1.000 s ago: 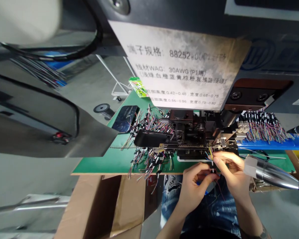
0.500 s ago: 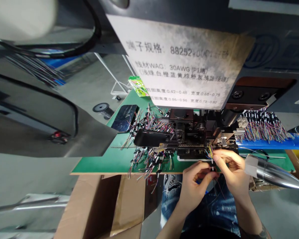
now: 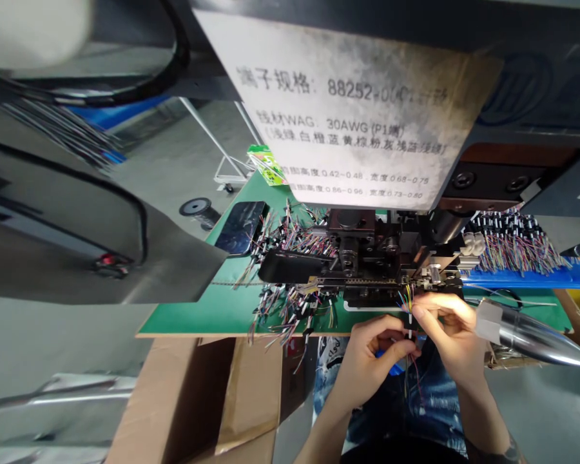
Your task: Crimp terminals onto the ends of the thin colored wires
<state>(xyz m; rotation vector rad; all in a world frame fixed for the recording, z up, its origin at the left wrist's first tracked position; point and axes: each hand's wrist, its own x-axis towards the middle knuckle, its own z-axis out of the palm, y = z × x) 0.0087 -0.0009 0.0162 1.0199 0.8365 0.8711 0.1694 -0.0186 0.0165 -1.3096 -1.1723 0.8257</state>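
A small wire bundle (image 3: 410,317) with black and white sleeves stands between my hands, its coloured ends fanned out at the front of the dark crimping machine (image 3: 350,248). My left hand (image 3: 374,357) pinches the lower part of the bundle, and thin wires hang below the fingers. Thumb and forefinger of my right hand (image 3: 447,328) are closed on the bundle just under the coloured ends, close to the machine's tooling. Exact fingertip contact is too small to see fully.
Loose wire bundles (image 3: 294,312) and a phone (image 3: 241,228) lie on the green table (image 3: 188,320). More bundles fill a blue tray (image 3: 526,281) at right. A metal lamp-like tube (image 3: 536,332) sits beside my right hand. An open cardboard box (image 3: 159,386) stands below the table.
My left hand has shifted slightly left and down along the bundle. The coloured ends look more spread. My right hand has barely moved, and the view has shifted slightly.
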